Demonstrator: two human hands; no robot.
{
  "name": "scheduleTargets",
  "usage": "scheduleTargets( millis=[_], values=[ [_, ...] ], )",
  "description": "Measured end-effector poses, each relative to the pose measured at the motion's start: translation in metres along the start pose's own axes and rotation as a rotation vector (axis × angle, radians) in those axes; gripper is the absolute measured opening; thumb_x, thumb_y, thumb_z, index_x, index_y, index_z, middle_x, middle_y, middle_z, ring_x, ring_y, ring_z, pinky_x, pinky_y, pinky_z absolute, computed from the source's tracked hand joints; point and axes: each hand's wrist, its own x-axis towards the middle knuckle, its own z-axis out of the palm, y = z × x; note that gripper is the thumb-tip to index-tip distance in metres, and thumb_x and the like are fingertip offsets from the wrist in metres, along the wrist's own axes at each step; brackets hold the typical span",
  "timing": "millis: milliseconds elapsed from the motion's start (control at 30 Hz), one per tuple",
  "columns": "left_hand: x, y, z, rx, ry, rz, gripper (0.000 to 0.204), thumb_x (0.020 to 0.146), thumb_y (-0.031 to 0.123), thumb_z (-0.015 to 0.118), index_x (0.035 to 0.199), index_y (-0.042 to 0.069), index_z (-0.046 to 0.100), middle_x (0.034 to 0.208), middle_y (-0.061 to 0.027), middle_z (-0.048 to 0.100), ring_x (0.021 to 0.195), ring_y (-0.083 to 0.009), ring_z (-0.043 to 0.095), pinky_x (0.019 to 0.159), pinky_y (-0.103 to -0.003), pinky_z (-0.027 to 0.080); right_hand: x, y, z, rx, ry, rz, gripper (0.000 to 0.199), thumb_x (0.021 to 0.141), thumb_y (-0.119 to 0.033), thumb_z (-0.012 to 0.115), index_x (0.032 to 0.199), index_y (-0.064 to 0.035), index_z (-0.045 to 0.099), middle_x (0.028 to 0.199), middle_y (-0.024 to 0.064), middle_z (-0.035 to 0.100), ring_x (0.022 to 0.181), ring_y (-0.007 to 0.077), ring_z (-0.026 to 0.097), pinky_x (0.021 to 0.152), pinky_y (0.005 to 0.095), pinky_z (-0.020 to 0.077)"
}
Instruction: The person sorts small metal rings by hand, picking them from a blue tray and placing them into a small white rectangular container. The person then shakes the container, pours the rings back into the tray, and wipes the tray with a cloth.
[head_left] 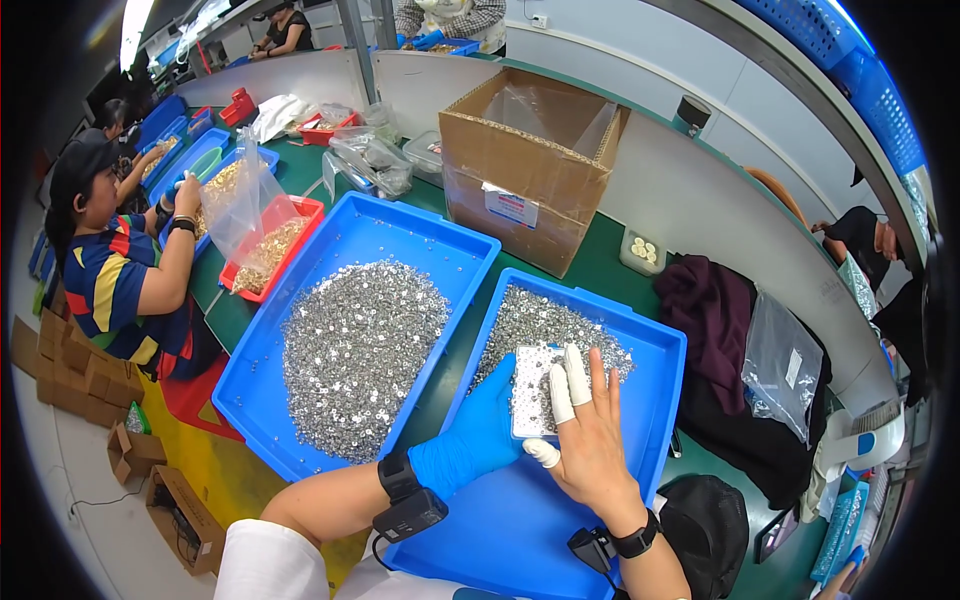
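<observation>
A small white perforated plate (533,392) sits over the middle of the right-hand blue tray (655,420), held between both hands. The left hand (478,432), in a blue glove, grips the plate's left edge with fingers curled around it. The right hand (590,440) is bare except for white finger cots (562,392) on the thumb and two fingers; its fingers are spread and lie flat against the plate's right side and face. Tiny silver metal parts (545,325) are heaped in the far half of this tray, just beyond the plate, while the tray's near half is bare blue.

To the left, almost touching, a larger blue tray (330,250) holds a broad pile of the same silver parts (355,350). Both trays rest on a green surface (600,270). Near the far edge of the surface an open cardboard box (520,170) stands behind the trays. At the left edge a red tray (300,215) with a clear plastic bag (240,200) lies in front of a seated person in a striped shirt (110,280). Dark clothing (720,330) is piled at the right edge.
</observation>
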Motion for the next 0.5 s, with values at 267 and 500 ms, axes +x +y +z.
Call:
scheduleTargets(
  millis=[267,500],
  values=[
    [-0.002,-0.002,0.0,0.033,0.022,0.033,0.046,0.094,0.04,0.031,0.13,0.011,0.037,0.128,-0.009,0.044,0.117,-0.0256,0.044,0.099,-0.04,0.035,0.001,-0.002,0.0,0.067,-0.001,-0.005,0.073,0.076,-0.044,0.057,0.127,0.0043,0.037,0.139,0.0209,0.024,0.131,0.0402,0.013,0.103,0.0557,0.0101],
    [0.002,0.0,-0.006,-0.064,-0.07,-0.002,0.047,0.094,0.04,0.031,0.13,0.01,0.037,0.128,-0.0097,0.044,0.117,-0.0257,0.043,0.1,-0.04,0.035,0.001,-0.002,0.001,0.054,-0.01,-0.01,0.073,0.077,-0.043,0.058,0.127,0.0046,0.037,0.139,0.0209,0.024,0.13,0.0406,0.014,0.103,0.0553,0.0107]
  ],
)
